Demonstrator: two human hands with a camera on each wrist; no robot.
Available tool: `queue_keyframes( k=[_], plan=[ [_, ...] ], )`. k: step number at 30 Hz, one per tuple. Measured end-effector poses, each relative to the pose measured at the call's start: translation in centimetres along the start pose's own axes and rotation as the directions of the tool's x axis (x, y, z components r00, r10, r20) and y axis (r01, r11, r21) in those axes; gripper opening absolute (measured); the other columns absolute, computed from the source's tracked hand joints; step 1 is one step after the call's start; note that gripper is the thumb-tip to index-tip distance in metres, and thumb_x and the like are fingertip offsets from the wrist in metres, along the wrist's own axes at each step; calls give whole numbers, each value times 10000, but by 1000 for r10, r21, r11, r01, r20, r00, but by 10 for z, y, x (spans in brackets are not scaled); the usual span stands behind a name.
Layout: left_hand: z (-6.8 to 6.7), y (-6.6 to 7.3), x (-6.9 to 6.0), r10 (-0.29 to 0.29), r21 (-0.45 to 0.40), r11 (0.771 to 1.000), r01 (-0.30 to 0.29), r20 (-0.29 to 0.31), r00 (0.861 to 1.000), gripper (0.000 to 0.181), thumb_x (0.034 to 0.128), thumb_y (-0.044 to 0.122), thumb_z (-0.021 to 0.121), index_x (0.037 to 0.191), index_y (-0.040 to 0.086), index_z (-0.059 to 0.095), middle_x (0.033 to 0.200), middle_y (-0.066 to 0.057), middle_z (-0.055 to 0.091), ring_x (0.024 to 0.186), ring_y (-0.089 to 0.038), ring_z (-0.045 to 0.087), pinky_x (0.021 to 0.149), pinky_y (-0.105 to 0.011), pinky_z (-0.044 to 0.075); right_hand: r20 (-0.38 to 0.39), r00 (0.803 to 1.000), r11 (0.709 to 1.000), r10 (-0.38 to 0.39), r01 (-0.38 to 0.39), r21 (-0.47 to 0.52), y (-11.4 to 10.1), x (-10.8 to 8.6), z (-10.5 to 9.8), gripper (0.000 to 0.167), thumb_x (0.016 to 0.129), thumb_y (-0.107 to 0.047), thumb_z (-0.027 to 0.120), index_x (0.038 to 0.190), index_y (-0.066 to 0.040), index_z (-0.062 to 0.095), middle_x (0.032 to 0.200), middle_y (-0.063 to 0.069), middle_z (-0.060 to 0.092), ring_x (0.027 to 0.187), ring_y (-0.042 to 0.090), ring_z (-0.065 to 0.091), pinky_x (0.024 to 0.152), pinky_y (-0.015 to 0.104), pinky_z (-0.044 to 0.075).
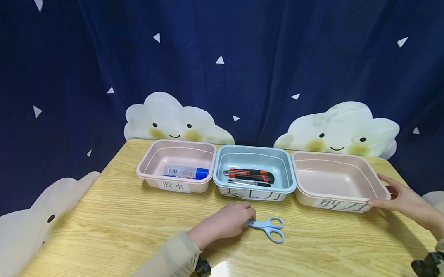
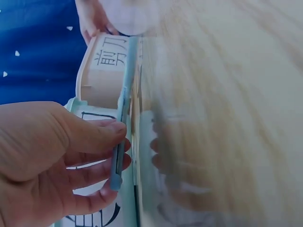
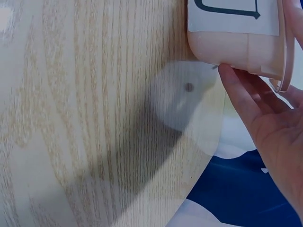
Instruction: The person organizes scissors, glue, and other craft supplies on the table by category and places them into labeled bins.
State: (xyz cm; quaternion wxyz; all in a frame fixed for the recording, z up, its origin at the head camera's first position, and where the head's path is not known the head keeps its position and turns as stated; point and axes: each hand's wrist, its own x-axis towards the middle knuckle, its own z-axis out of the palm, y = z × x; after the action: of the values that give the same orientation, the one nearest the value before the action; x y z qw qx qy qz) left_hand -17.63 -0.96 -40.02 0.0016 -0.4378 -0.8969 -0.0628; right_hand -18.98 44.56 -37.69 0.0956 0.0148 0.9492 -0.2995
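Note:
My left hand [image 1: 225, 222] pinches a pair of light-blue scissors [image 1: 267, 226] by the blade end, low over the table in front of the blue bin. The handle loops point right. In the left wrist view the scissors [image 2: 124, 106] appear edge-on between thumb and fingers. My right hand [image 1: 409, 200] holds the right end of a beige-pink bin [image 1: 328, 182], its thumb on the front corner and the other fingers along the side. That bin has nothing inside and bears a paper label on its front. The right wrist view shows fingers against its wall [image 3: 227, 45].
Left of that bin stands a blue bin [image 1: 256, 150] holding several utility knives [image 1: 250, 177]. Beside it, a pink bin [image 1: 178, 144] contains glue bottles [image 1: 185, 172] with blue caps. All three line the back of the wooden table [image 1: 110, 232], before a dark blue curtain [image 1: 248, 53].

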Motion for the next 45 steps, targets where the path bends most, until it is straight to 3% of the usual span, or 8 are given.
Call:
queue_keyframes(
  k=[3,10,15,21,27,34,38,45],
  plan=[
    [0,3,4,26,5,1000,-26,-31,999,221,777,84,657,981,167,647,898,58,570,812,-91,550,711,-190,435,-6,1000,1000,-6,6,0,1,0,0,1001,826,-378,644,1426,41,-39,1276,401,306,1071,448,383,794,570,382],
    [1,13,21,85,-15,996,-87,-96,992,214,808,128,656,1014,181,633,942,65,566,852,-86,558,755,-194,445,-18,999,1000,-29,28,-5,3,0,-1,971,827,-354,650,1437,22,-4,1269,365,351,899,59,429,783,517,397],
    [-5,22,37,80,-73,993,-91,-139,987,213,838,163,646,1050,173,622,986,63,563,911,-58,538,817,-160,425,-18,1000,1000,-26,26,4,3,0,0,969,829,-361,646,1437,23,-4,1276,369,344,894,20,411,786,511,400],
    [-15,36,53,75,-115,989,-94,-160,984,195,871,180,609,1066,189,618,986,88,560,891,-20,518,788,-114,398,-18,998,998,-60,60,-10,5,1,0,937,827,-329,655,1442,15,37,1265,344,389,835,-147,357,671,214,409],
    [-27,54,74,137,-41,988,-147,-180,974,216,879,181,596,1095,191,599,1037,77,552,937,-37,523,825,-124,399,-45,997,998,-55,54,-12,5,-1,1,958,815,-338,668,1434,40,41,1254,358,392,818,-152,356,683,249,421],
    [-40,63,100,157,-4,987,-162,-224,962,253,873,162,604,1125,174,586,1053,64,551,946,-45,522,839,-128,396,-46,996,997,-76,77,6,6,-3,0,936,821,-305,667,1435,38,48,1221,359,435,817,-154,396,620,120,381],
    [-44,65,113,142,-14,989,-149,-237,961,261,870,147,600,1129,172,582,1054,65,552,951,-50,512,837,-136,395,-44,996,997,-78,79,7,5,-4,0,935,822,-304,667,1436,36,49,1217,350,443,821,-136,415,624,125,388],
    [-50,65,138,45,-81,995,-65,-233,971,265,861,152,610,1122,197,592,1058,89,548,969,-20,500,828,-117,386,-35,996,997,-78,79,18,4,-3,0,935,832,-298,656,1425,67,31,1245,377,383,834,-161,370,624,113,376]
  ],
)
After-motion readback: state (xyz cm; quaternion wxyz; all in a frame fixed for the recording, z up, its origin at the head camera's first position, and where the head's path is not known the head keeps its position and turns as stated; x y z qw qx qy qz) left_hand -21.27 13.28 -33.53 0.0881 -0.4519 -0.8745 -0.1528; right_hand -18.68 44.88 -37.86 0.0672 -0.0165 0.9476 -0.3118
